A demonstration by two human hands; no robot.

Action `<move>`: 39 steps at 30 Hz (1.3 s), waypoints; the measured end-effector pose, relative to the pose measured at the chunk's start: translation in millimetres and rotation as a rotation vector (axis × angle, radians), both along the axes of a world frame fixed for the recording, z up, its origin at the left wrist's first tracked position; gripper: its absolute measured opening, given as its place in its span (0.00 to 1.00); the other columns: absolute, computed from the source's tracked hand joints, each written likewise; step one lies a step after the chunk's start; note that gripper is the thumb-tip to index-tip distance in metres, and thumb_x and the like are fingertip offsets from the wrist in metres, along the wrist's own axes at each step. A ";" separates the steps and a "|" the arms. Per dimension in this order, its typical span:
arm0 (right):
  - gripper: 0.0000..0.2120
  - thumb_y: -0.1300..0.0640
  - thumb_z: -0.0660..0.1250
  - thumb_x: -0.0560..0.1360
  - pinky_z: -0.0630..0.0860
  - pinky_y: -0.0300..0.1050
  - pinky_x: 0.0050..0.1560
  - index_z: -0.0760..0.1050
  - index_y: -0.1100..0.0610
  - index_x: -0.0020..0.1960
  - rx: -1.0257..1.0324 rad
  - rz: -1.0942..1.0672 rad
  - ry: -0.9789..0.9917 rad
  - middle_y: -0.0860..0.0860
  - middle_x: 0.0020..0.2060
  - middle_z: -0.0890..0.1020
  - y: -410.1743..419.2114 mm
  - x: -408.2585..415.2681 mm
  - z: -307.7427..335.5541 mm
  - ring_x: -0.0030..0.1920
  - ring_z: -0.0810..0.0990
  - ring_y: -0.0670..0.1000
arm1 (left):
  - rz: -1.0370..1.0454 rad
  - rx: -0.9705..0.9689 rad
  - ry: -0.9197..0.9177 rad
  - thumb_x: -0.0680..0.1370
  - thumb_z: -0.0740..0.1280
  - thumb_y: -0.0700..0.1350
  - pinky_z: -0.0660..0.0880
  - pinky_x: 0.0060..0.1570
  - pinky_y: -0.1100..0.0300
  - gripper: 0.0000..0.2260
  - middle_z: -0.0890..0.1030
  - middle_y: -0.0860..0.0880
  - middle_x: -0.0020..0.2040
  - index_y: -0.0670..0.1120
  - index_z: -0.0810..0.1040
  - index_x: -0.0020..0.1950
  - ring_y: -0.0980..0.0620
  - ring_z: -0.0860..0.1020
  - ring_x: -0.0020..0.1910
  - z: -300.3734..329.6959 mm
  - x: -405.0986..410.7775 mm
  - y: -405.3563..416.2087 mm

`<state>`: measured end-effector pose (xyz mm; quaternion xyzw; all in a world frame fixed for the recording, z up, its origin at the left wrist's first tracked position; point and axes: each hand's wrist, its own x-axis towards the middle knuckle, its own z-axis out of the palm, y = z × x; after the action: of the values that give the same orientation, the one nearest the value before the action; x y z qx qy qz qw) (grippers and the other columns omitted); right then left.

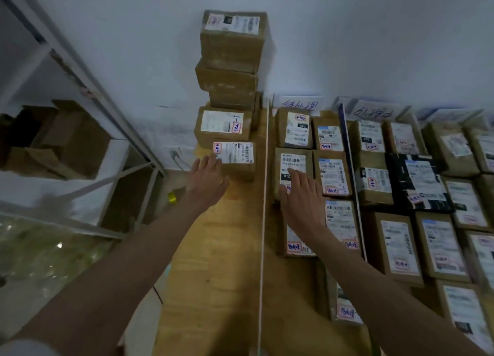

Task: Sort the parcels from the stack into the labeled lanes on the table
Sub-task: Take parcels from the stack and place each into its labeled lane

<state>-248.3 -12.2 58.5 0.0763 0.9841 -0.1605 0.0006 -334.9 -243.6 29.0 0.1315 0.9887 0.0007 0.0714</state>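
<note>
A tall stack of brown cardboard parcels (232,48) stands at the far end of the wooden table (219,262), against the wall. In front of it lie two labelled parcels, and the nearer one (236,159) has my left hand (207,180) flat at its near left corner, fingers spread. My right hand (300,195) rests open on a labelled parcel (292,168) in the first lane right of the white divider line (263,222). Neither hand grips anything. Handwritten lane signs (300,105) stand at the back of the lanes.
Lanes to the right are packed with several labelled parcels (401,246), one of them black (419,184). A dark strip (350,152) divides the lanes. A metal shelf rack (80,131) with open cardboard boxes (56,139) stands at left. A yellow tape roll (172,197) lies below the table edge.
</note>
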 end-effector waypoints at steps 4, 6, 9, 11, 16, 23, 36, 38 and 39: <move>0.22 0.47 0.53 0.83 0.61 0.51 0.75 0.64 0.55 0.74 0.020 -0.025 -0.007 0.52 0.71 0.71 -1.5 -3.1 -8.9 0.72 0.67 0.53 | -0.047 0.011 -0.056 0.81 0.55 0.56 0.54 0.75 0.47 0.27 0.58 0.41 0.78 0.42 0.59 0.76 0.43 0.56 0.77 -23.8 -13.5 0.8; 0.22 0.48 0.54 0.83 0.62 0.50 0.75 0.64 0.55 0.74 0.015 -0.035 -0.009 0.52 0.70 0.72 -1.7 -4.5 -11.7 0.71 0.68 0.53 | -0.038 0.051 -0.053 0.80 0.58 0.57 0.55 0.75 0.47 0.28 0.61 0.40 0.76 0.42 0.62 0.75 0.42 0.58 0.76 -30.8 -5.8 2.2; 0.22 0.49 0.54 0.83 0.62 0.52 0.75 0.64 0.56 0.74 0.002 -0.045 -0.023 0.53 0.69 0.72 -4.9 -7.0 -14.9 0.70 0.68 0.53 | -0.053 0.075 0.035 0.79 0.58 0.58 0.60 0.72 0.48 0.26 0.71 0.39 0.68 0.42 0.70 0.69 0.40 0.67 0.69 -33.4 12.7 5.5; 0.21 0.49 0.54 0.83 0.63 0.53 0.74 0.64 0.56 0.74 -0.010 -0.046 -0.032 0.53 0.68 0.72 -8.2 -9.4 -16.2 0.70 0.69 0.53 | -0.069 0.151 0.084 0.79 0.60 0.56 0.65 0.67 0.49 0.23 0.76 0.40 0.62 0.42 0.74 0.66 0.40 0.72 0.63 -31.1 18.3 8.3; 0.20 0.50 0.56 0.83 0.64 0.51 0.74 0.66 0.55 0.72 -0.031 -0.066 -0.014 0.52 0.67 0.73 -9.5 -10.5 -19.2 0.70 0.69 0.52 | 0.043 0.406 -0.019 0.81 0.61 0.49 0.69 0.61 0.51 0.19 0.72 0.43 0.65 0.42 0.71 0.69 0.43 0.71 0.62 -19.1 -11.8 10.5; 0.21 0.50 0.55 0.83 0.63 0.52 0.74 0.64 0.55 0.74 -0.044 -0.095 -0.012 0.52 0.70 0.72 3.4 9.2 -24.5 0.71 0.68 0.52 | 0.354 0.606 -0.404 0.75 0.73 0.50 0.73 0.61 0.50 0.29 0.76 0.44 0.66 0.44 0.65 0.72 0.43 0.75 0.65 -20.1 -69.3 10.7; 0.21 0.46 0.55 0.83 0.67 0.52 0.70 0.66 0.55 0.72 -0.003 -0.122 -0.040 0.53 0.68 0.73 2.5 30.6 -21.0 0.68 0.70 0.53 | 0.722 0.903 -0.592 0.73 0.76 0.43 0.80 0.54 0.46 0.19 0.81 0.41 0.59 0.39 0.78 0.61 0.42 0.81 0.55 -29.3 -47.4 2.6; 0.22 0.47 0.55 0.83 0.67 0.52 0.71 0.66 0.56 0.73 0.014 -0.110 -0.041 0.53 0.69 0.72 -0.9 31.3 -14.9 0.69 0.69 0.53 | 0.700 0.885 -0.569 0.72 0.76 0.43 0.80 0.54 0.45 0.20 0.81 0.40 0.59 0.39 0.78 0.62 0.42 0.81 0.55 -24.7 -39.4 -2.9; 0.22 0.47 0.55 0.83 0.67 0.51 0.71 0.65 0.56 0.73 0.019 -0.102 -0.038 0.53 0.69 0.72 -2.7 31.6 -11.4 0.69 0.69 0.53 | 0.688 0.881 -0.557 0.72 0.76 0.43 0.80 0.53 0.45 0.20 0.81 0.40 0.59 0.39 0.78 0.62 0.42 0.81 0.55 -20.9 -35.5 -6.3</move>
<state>-216.8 -14.9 47.1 0.1295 0.9802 -0.1493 0.0103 -370.4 -249.9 8.1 -0.1824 0.8256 0.4657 0.2613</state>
